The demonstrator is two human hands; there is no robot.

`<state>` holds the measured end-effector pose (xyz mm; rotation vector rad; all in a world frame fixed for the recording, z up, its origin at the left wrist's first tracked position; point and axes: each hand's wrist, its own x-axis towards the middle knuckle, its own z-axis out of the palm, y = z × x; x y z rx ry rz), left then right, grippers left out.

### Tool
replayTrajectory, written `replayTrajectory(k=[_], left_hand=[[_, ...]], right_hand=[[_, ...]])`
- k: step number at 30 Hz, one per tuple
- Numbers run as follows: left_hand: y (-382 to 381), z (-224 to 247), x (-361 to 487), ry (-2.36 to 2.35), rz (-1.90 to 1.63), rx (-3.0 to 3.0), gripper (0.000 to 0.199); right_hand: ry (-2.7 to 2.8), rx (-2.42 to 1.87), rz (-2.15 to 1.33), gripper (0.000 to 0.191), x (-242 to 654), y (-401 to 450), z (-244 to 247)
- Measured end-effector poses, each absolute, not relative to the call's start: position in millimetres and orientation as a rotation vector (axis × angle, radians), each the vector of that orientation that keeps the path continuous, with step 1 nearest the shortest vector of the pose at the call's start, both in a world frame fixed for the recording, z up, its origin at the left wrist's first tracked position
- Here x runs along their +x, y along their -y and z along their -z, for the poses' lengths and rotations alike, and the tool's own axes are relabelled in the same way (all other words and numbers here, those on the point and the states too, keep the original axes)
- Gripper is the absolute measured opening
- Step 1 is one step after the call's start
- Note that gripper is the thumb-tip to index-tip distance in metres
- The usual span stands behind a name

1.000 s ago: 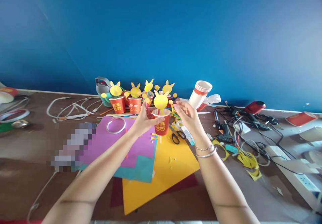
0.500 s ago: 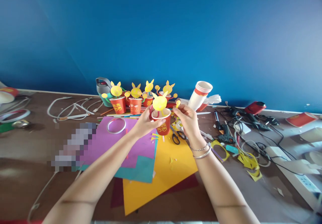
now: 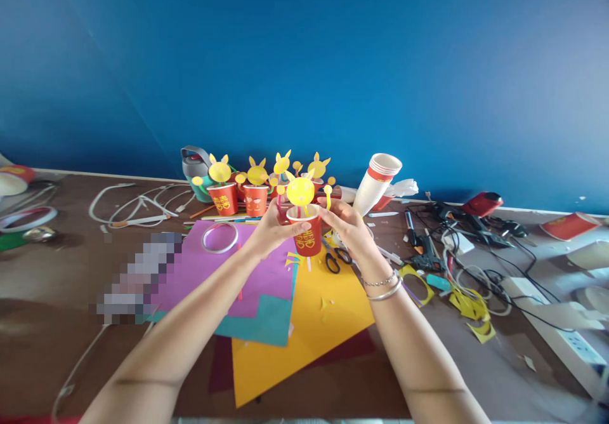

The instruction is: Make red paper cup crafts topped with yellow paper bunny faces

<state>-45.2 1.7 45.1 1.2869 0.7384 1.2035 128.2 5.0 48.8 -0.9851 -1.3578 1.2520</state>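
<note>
Gripping one red paper cup (image 3: 309, 244), your left hand (image 3: 272, 230) lay around its left side, thumb across the front. The cup stood upright between your two hands, topped by one yellow eared head (image 3: 301, 192) and flanked by two arms ending in yellow discs. Your right hand (image 3: 348, 222) had its fingertips at the right arm (image 3: 328, 198), beside the rim; whether they were pinched on it could not be told. Two bracelets (image 3: 383, 289) circled your right wrist.

Beyond your left hand you had four more yellow eared heads (image 3: 219, 171) in a row, the right pair partly hidden by the held figure. One grey and teal bottle (image 3: 193, 169) was behind the row's left end. One tilted stack of white and red cups (image 3: 371, 189) rose just past your right hand, too overlapped to count.

Nearer you, below both hands, four coloured sheets overlapped: purple (image 3: 190, 271), teal (image 3: 266, 324), orange (image 3: 285, 360) and dark red (image 3: 221, 367). One ring (image 3: 234, 244) lay on the purple sheet, left of your left hand. One pair of scissors (image 3: 332, 263) sat close under your right hand, which partly covered the clutter there. Well to its right lay tangled cables and one white power strip (image 3: 566, 338).
</note>
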Motion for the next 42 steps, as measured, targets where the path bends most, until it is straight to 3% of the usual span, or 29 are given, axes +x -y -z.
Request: replayTrajectory(k=[5, 17, 37, 42], left_hand=[[0, -43, -47, -0.785, -1.229, 1.253, 0.066], [-5, -42, -56, -0.827, -1.292, 0.94, 0.026], [-5, -40, -54, -0.808, -1.207, 0.849, 0.029], [-8, -33, -55, -0.582, -1.106, 0.943, 0.051]], right_hand=[[1.503, -0.762, -1.434, 0.052, 125, -2, -48], [1.592, -0.593, -1.681, 0.053, 130, 2, -53], [1.678, -0.644, -1.643, 0.06, 128, -2, -48], [1.455, -0.72, -1.548, 0.066, 122, -4, -46]])
